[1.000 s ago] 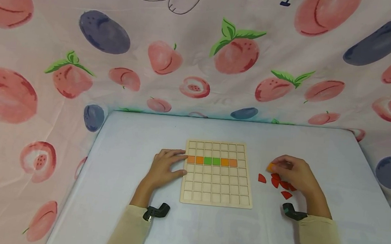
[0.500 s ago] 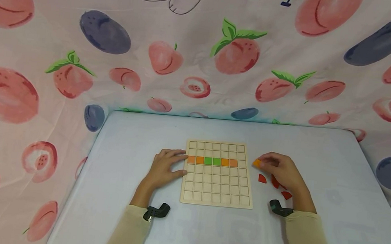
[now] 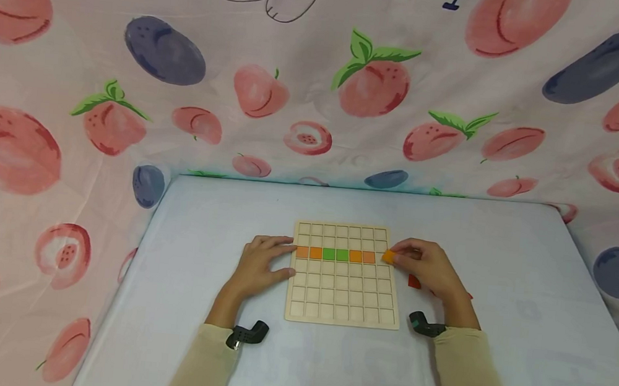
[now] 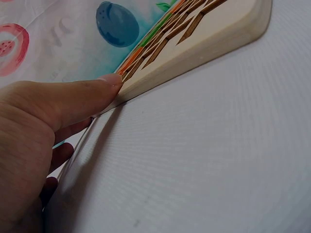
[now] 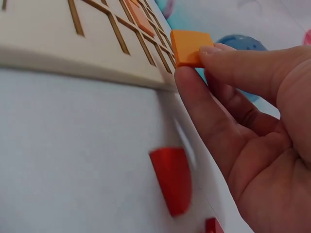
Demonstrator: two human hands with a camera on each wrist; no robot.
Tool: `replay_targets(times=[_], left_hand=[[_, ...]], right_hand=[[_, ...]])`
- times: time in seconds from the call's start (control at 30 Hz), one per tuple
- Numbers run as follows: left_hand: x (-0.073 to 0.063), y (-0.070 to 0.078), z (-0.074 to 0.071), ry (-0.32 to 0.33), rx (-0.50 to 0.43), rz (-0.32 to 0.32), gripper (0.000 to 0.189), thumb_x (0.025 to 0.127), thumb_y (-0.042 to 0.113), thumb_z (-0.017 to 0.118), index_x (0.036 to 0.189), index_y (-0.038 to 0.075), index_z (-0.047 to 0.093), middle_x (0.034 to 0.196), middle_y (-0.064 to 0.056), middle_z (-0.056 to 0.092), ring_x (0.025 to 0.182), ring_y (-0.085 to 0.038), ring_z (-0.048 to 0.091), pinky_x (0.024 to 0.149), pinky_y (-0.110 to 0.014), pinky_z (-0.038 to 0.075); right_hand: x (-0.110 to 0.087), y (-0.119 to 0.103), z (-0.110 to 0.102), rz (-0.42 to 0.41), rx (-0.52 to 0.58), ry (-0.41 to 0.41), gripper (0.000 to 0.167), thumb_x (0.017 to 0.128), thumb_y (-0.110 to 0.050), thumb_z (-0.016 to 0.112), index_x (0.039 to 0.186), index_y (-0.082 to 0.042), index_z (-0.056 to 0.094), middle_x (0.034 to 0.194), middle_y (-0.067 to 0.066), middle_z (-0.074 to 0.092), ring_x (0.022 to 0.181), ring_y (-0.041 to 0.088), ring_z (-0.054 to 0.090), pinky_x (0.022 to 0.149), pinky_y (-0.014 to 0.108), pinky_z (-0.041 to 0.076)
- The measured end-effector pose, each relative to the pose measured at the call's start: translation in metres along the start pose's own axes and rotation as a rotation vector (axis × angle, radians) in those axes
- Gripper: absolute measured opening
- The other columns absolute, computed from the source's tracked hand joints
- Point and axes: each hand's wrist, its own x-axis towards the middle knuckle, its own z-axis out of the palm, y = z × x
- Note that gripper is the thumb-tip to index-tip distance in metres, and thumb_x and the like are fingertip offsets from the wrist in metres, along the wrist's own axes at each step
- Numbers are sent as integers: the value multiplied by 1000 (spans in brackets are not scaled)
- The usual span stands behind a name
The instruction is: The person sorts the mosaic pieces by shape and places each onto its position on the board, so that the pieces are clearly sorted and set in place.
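Observation:
A square wooden grid board (image 3: 342,295) lies flat on the table. Its third row from the top holds a line of square tiles: orange ones (image 3: 316,253) at both ends and two green tiles (image 3: 335,255) between. My left hand (image 3: 259,267) rests at the board's left edge, fingers extended and thumb tip against the side. My right hand (image 3: 430,268) pinches an orange square tile (image 5: 188,47) between thumb and fingertips. That tile is over the board's right border, beside the uncovered last cell of the tiled row.
Red quarter-round pieces, one of them a red piece (image 5: 174,180), lie on the table right of the board, partly hidden under my right hand. A fruit-print cloth (image 3: 308,93) hangs behind the white table (image 3: 218,209).
My right hand has carried the orange tile leftward from above the red pieces to the board's right edge. My left hand and the board have stayed in place.

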Motion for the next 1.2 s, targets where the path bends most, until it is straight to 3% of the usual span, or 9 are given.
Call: replay_targets(times=[0.2, 0.5, 0.67, 1.03, 1.2], left_hand=[[0, 0, 0, -11, -7, -7, 54, 88, 44, 76, 138, 25, 66, 150, 8, 56, 132, -20, 46, 107, -47, 34], [0, 0, -1, 8, -15, 13, 54, 88, 42, 76, 137, 23, 66, 149, 6, 57, 131, -22, 47, 106, -49, 35], [0, 0, 0, 15, -3, 26, 53, 88, 42, 76, 137, 23, 67, 148, 5, 57, 130, -22, 47, 106, -50, 35], [1, 0, -1, -18, 4, -14, 55, 88, 45, 76, 138, 25, 66, 150, 8, 56, 133, -21, 46, 107, -47, 35], [1, 0, -1, -19, 6, -10, 55, 88, 45, 76, 138, 26, 65, 150, 8, 56, 132, -20, 46, 106, -46, 35]], right_hand=[[6, -2, 10, -4, -41, 14, 21, 95, -25, 73, 112, -13, 75, 111, 7, 76, 93, 15, 68, 82, 22, 52], [15, 3, 18, 24, -13, -10, 20, 97, -22, 71, 113, -9, 73, 98, 9, 73, 77, 21, 61, 67, 26, 51], [16, 5, 17, 40, 30, -29, 20, 98, -21, 69, 114, -8, 72, 94, 10, 71, 74, 18, 61, 65, 26, 50], [18, 8, 15, 93, 101, -45, 22, 98, -20, 69, 115, -6, 71, 96, 11, 69, 72, 17, 60, 66, 24, 52], [18, 10, 15, 77, 98, -50, 21, 99, -18, 67, 116, -6, 70, 93, 11, 66, 70, 16, 60, 65, 24, 52]])
